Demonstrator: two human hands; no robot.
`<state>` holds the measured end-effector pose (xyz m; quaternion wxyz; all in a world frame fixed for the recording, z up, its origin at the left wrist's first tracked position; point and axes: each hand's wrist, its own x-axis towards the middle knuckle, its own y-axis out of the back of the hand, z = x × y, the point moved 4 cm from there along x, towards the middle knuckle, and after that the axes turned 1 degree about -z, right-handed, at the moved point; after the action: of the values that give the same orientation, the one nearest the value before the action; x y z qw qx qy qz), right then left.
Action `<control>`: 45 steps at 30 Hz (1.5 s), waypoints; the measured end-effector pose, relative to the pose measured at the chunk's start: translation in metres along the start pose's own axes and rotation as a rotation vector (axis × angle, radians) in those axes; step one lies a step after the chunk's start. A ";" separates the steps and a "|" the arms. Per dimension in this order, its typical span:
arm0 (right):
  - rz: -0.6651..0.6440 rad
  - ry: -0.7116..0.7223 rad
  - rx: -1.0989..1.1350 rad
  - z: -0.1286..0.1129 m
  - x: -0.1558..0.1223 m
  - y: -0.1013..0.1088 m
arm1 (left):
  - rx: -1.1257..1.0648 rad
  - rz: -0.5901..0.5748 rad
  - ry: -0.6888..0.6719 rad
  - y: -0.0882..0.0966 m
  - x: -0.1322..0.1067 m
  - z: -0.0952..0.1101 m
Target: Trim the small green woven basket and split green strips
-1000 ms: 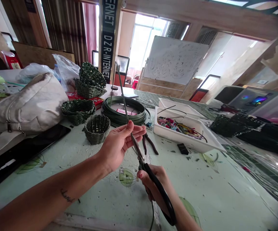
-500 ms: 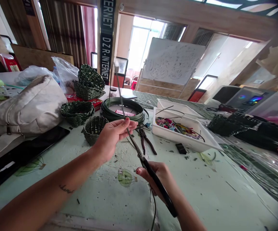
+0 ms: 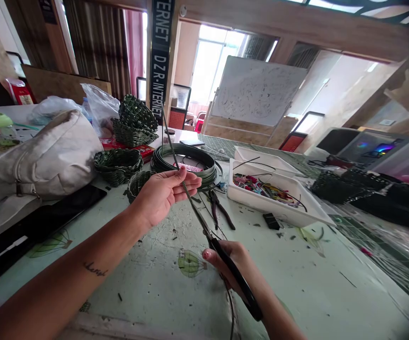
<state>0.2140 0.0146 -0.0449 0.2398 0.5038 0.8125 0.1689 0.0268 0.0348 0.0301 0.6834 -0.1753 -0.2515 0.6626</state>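
Head camera, and straight to the coil (image 3: 209,171), our landmark: just on its near side, the left hand (image 3: 160,193) pinches a dark green strip (image 3: 171,141) between thumb and fingers, the other fingers loosely spread. Up the strip goes, past the left half of the coil; down it slants to the scissors (image 3: 234,274), nearer the wearer and right of the coil, with the right hand (image 3: 237,259) wrapped around their black handle. Blades lie along the strip; whether it sits between them, I can't tell!

Now the handling: this strip looks light, thin and springy, stiff enough to stand up from the pinch, and probably smooth enough to slide. Best hold, I'd say: flat between thumb and fingertips, a little above the blade tips, skin off those edges. The scissors look the heavier, rigid piece; the handle is the place to grip.

Edges, then! Pliers (image 3: 223,212) lie just on the near-right side of the coil, a white tray (image 3: 257,205) farther right, a small woven basket (image 3: 137,184) to its near left, partly behind the hand. Widest room for the elbows, I reckon: the scrap-dotted bench (image 3: 158,274) on the coil's near side. That long upper end could whip if released.
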 end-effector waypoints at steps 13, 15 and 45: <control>-0.050 0.086 0.045 0.002 0.000 -0.001 | -0.113 0.047 0.064 -0.002 -0.002 -0.003; -0.071 0.094 0.041 0.002 -0.001 0.000 | -0.109 0.038 0.068 -0.003 -0.003 -0.003; 0.053 0.045 -0.006 0.004 0.001 -0.003 | -0.057 0.034 0.091 0.002 0.002 -0.006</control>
<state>0.2137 0.0146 -0.0504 0.2184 0.5204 0.8037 0.1887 0.0290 0.0371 0.0242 0.6776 -0.2287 -0.2359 0.6580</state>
